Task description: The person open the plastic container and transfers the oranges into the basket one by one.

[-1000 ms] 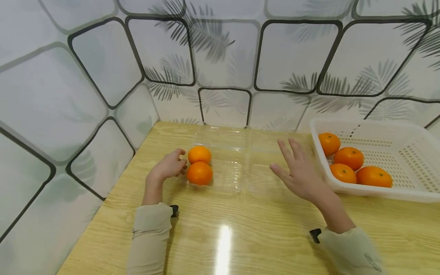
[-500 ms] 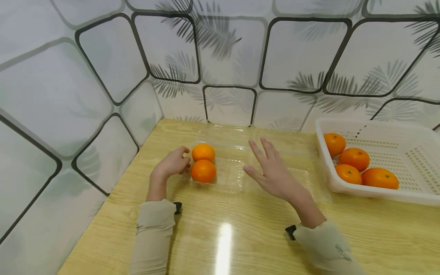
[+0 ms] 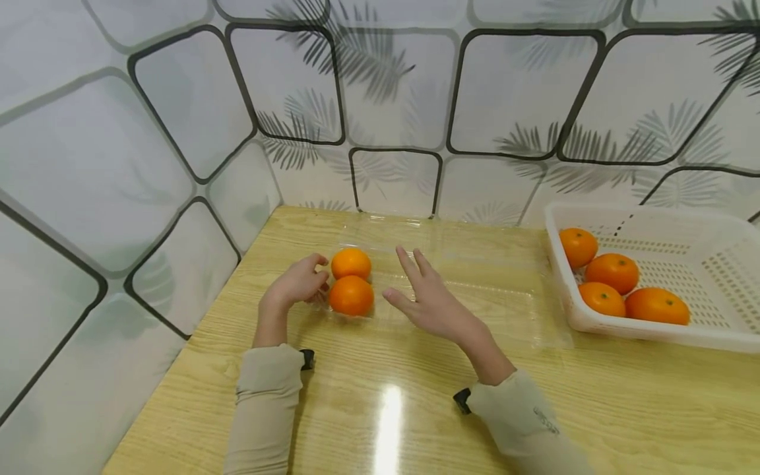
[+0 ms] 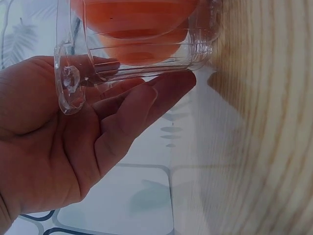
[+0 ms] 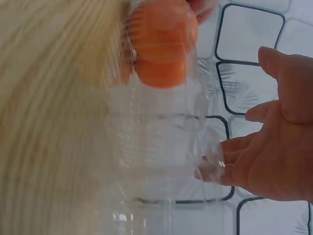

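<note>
Two oranges, one behind (image 3: pixel 351 263) and one in front (image 3: pixel 351 295), sit at the left end of a clear plastic clamshell box (image 3: pixel 487 303) lying unfolded on the table. My left hand (image 3: pixel 295 282) holds the box's left edge beside them. In the left wrist view, that hand's curled fingers (image 4: pixel 132 107) lie against the clear outer wall, below the oranges. My right hand (image 3: pixel 432 302) is over the middle of the box, to the right of the oranges, fingers spread and holding nothing. The right wrist view shows its fingers (image 5: pixel 239 152) near the clear plastic; contact is hard to tell.
A white perforated basket (image 3: pixel 712 340) stands at the right with several oranges (image 3: pixel 611 274) in its left part. Patterned walls rise behind and left of the wooden table (image 3: pixel 332 409). Light glares off the tabletop in front.
My right hand has moved left, from near the basket to over the middle of the clear box. The left hand stays by the two oranges, which have not moved on the table.
</note>
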A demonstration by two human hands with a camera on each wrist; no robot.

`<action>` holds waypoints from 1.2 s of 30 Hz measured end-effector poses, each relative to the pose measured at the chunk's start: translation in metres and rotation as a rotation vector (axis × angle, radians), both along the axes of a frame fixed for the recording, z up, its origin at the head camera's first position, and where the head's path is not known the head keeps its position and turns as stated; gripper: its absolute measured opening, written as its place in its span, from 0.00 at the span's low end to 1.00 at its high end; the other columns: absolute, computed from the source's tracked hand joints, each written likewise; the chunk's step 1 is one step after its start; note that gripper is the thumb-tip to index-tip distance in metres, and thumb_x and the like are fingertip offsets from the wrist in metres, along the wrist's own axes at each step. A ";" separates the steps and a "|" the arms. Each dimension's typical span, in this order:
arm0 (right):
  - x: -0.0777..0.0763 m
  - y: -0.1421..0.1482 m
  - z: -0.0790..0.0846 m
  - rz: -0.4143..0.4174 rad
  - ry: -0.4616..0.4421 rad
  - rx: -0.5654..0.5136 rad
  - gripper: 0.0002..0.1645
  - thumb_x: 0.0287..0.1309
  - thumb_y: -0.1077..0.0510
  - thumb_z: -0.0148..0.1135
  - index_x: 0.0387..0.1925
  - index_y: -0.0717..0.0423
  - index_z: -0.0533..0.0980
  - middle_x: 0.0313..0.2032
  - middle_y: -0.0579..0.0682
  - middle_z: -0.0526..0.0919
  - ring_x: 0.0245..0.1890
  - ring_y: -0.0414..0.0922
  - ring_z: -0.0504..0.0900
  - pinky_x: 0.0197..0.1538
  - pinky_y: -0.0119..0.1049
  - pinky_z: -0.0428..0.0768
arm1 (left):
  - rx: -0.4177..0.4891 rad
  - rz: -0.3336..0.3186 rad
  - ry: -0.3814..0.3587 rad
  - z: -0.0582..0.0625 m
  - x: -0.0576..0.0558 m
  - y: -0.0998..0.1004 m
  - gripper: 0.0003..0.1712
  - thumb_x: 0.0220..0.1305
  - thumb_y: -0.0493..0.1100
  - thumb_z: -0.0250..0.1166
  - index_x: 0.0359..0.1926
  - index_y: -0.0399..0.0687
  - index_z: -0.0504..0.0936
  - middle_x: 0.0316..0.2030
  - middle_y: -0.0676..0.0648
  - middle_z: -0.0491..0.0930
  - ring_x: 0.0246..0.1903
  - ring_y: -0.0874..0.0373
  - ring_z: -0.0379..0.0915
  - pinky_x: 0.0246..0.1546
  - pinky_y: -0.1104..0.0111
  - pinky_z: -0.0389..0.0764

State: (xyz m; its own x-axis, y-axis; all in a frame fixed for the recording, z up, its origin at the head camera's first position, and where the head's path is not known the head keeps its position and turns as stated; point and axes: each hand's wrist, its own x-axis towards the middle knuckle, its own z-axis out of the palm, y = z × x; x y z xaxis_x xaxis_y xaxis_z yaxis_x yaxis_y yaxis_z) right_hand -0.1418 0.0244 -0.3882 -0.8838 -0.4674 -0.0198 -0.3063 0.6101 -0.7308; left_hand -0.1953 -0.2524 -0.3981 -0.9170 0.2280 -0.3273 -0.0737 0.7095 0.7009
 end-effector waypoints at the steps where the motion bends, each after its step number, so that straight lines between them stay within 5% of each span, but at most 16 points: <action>1: -0.001 -0.004 -0.002 -0.001 -0.013 -0.006 0.50 0.71 0.38 0.51 0.80 0.44 0.36 0.77 0.62 0.32 0.76 0.66 0.39 0.69 0.69 0.52 | 0.002 0.002 -0.002 0.000 0.000 0.000 0.26 0.74 0.38 0.45 0.68 0.32 0.61 0.42 0.34 0.82 0.24 0.54 0.74 0.27 0.67 0.77; 16: -0.012 -0.077 -0.020 -0.053 -0.097 -0.019 0.49 0.68 0.37 0.55 0.79 0.36 0.40 0.76 0.67 0.35 0.69 0.74 0.56 0.62 0.66 0.67 | -0.012 0.020 0.008 -0.003 -0.002 -0.003 0.26 0.73 0.38 0.46 0.68 0.32 0.63 0.42 0.35 0.83 0.26 0.53 0.79 0.29 0.66 0.80; 28: -0.019 -0.091 -0.031 -0.064 -0.091 -0.029 0.46 0.69 0.38 0.54 0.79 0.34 0.44 0.75 0.71 0.35 0.58 0.67 0.75 0.59 0.56 0.75 | -0.003 0.019 0.011 -0.001 -0.004 -0.002 0.25 0.72 0.38 0.48 0.67 0.31 0.64 0.41 0.34 0.83 0.23 0.55 0.77 0.27 0.67 0.79; 36: -0.020 -0.090 -0.032 -0.051 -0.089 -0.076 0.45 0.68 0.47 0.57 0.79 0.38 0.47 0.75 0.71 0.42 0.53 0.59 0.77 0.56 0.52 0.76 | 0.004 0.021 -0.006 -0.003 -0.005 -0.005 0.25 0.73 0.39 0.47 0.68 0.32 0.63 0.42 0.34 0.82 0.25 0.55 0.78 0.31 0.66 0.81</action>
State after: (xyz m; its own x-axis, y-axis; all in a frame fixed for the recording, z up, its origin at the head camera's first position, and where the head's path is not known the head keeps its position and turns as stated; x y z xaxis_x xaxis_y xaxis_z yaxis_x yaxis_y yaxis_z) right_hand -0.1614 -0.0652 -0.4207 -0.9029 -0.4248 -0.0650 -0.2083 0.5648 -0.7985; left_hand -0.1998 -0.2571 -0.4012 -0.9198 0.2098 -0.3317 -0.0928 0.7049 0.7032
